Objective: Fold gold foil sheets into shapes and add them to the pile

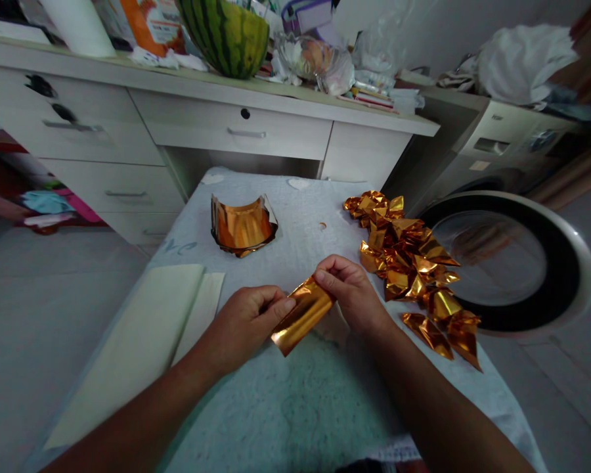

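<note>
Between both hands is a strip of shiny gold foil paper (305, 314), tilted above the cloth-covered table. My left hand (249, 322) pinches its left edge, thumb on top. At the upper right end, my right hand (347, 289) grips the same strip between thumb and fingers. Beyond them stands a curved stack of gold foil sheets (243, 225), its sides bent upward. To the right lies a heap of folded gold foil pieces (408, 253), with a few at its near end. The fingers under the strip are partly hidden.
Pale folded paper (142, 328) lies along the table's left side. A white drawer desk (217, 125) stands behind, bearing a cut watermelon (226, 39) and clutter. The open round door (512, 259) of a washing machine (502, 138) sits close to the right edge.
</note>
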A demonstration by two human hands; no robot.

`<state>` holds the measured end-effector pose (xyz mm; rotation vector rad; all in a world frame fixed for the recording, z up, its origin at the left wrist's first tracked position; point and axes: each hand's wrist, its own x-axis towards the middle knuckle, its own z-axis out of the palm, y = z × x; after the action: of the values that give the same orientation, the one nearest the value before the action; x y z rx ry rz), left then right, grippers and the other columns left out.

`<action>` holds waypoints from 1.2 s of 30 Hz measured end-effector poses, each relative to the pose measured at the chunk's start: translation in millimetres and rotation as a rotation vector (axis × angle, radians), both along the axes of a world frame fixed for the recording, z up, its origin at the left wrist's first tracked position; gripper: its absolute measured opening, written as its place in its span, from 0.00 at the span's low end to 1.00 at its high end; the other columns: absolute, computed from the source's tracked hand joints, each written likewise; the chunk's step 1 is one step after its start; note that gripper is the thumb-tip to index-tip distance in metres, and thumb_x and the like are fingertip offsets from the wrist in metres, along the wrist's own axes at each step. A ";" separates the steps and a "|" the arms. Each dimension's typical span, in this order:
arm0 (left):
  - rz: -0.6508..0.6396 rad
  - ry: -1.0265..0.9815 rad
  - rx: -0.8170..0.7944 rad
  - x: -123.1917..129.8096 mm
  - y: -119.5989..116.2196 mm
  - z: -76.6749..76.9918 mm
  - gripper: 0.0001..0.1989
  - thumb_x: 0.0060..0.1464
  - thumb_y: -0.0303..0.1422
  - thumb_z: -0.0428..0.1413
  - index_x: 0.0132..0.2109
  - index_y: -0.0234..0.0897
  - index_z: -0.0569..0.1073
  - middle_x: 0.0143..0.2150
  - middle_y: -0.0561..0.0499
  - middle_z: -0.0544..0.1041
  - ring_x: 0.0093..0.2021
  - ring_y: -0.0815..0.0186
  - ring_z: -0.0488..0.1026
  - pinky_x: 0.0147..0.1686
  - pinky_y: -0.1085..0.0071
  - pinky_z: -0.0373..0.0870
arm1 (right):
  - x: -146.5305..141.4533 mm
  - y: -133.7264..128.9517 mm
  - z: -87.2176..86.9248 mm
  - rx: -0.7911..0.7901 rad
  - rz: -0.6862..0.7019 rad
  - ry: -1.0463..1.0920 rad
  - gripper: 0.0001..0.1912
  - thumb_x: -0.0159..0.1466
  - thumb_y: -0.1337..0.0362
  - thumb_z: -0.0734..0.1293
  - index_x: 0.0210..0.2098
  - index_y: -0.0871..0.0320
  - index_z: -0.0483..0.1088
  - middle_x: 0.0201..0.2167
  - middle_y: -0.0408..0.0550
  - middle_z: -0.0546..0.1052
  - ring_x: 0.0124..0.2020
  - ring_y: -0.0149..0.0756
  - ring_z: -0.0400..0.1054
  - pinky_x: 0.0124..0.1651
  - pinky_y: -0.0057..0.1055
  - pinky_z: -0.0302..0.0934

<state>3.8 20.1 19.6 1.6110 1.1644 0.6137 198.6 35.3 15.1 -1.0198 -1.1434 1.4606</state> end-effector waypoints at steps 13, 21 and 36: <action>0.133 0.055 0.118 -10.3 3.3 3.2 0.19 0.62 0.45 0.48 0.27 0.39 0.65 0.23 0.56 0.63 0.26 0.67 0.63 0.25 0.72 0.57 | 8.0 6.4 -3.5 0.037 -0.277 -0.010 0.13 0.56 0.55 0.72 0.28 0.57 0.68 0.19 0.36 0.66 0.19 0.24 0.54 0.21 0.23 0.47; 0.451 0.063 0.501 -10.1 -1.3 9.8 0.10 0.62 0.39 0.51 0.47 0.42 0.70 0.46 0.51 0.73 0.47 0.61 0.70 0.48 0.65 0.66 | -1.6 0.3 -4.9 -0.019 -0.142 0.019 0.15 0.55 0.55 0.74 0.29 0.57 0.68 0.22 0.38 0.70 0.21 0.26 0.60 0.24 0.24 0.53; 0.013 -0.113 -0.094 -13.1 6.3 5.6 0.12 0.56 0.40 0.56 0.35 0.37 0.78 0.30 0.51 0.77 0.30 0.64 0.71 0.28 0.71 0.64 | -2.2 -5.5 2.2 -0.090 0.137 -0.097 0.13 0.56 0.57 0.72 0.27 0.58 0.67 0.19 0.37 0.66 0.19 0.24 0.56 0.22 0.22 0.48</action>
<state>-9.3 26.5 25.2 1.4723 1.1052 0.6407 196.5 29.8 17.2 -1.1029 -1.2472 1.5978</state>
